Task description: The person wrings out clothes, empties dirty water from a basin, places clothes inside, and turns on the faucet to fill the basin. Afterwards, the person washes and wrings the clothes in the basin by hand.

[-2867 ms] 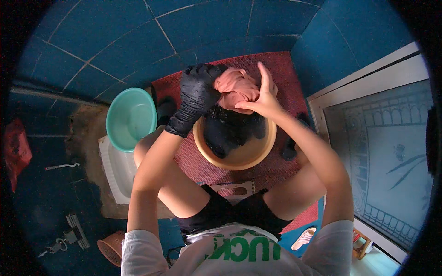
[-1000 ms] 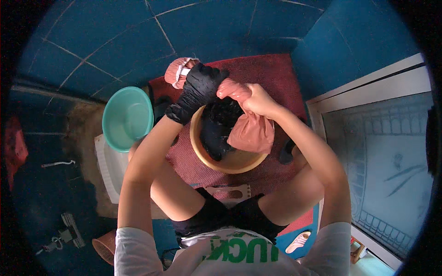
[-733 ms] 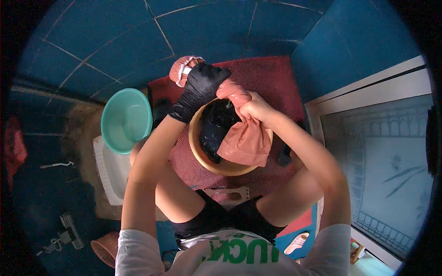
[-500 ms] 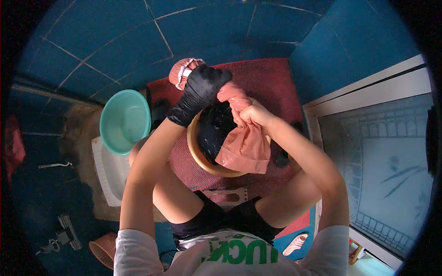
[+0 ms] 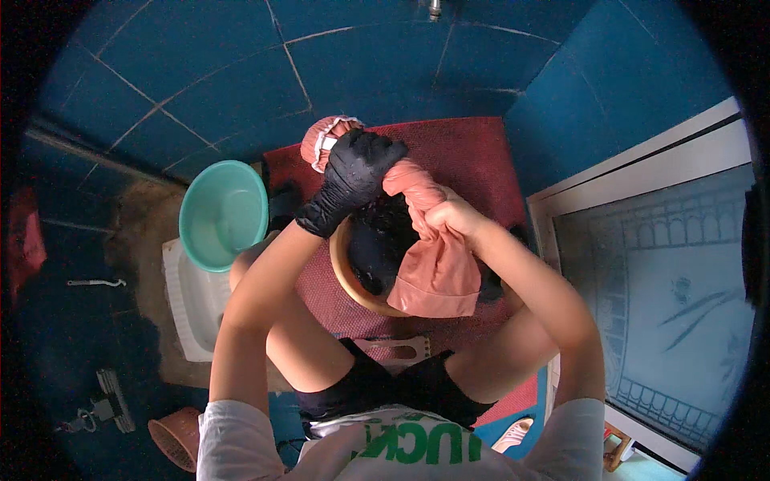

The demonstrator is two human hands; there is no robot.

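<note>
A wet pink garment (image 5: 437, 276) is stretched and twisted like a rope between my two hands. My left hand (image 5: 353, 172), in a black glove, grips its upper part, and a gathered end with white edging bulges out past the fist. Bare, my right hand (image 5: 453, 216) is closed round the lower part, with a flat hemmed end hanging below it. Beneath them stands a yellowish basin (image 5: 346, 272) with dark wet cloth (image 5: 373, 256) in it. The hanging pink end and my right arm hide the basin's right side.
On the left, a green basin (image 5: 188, 216) stands by a white squat toilet (image 5: 186, 313). A reddish mat (image 5: 473, 148) lies under the yellowish basin. The frosted door (image 5: 658, 272) is at right, the blue tiled wall (image 5: 224, 72) ahead. A brown basket (image 5: 172, 437) sits lower left.
The whole view has shifted slightly, so a metal tap end now shows at the top. Both hands keep their grip on the twisted pink garment, whose loose end hangs slightly nearer me.
</note>
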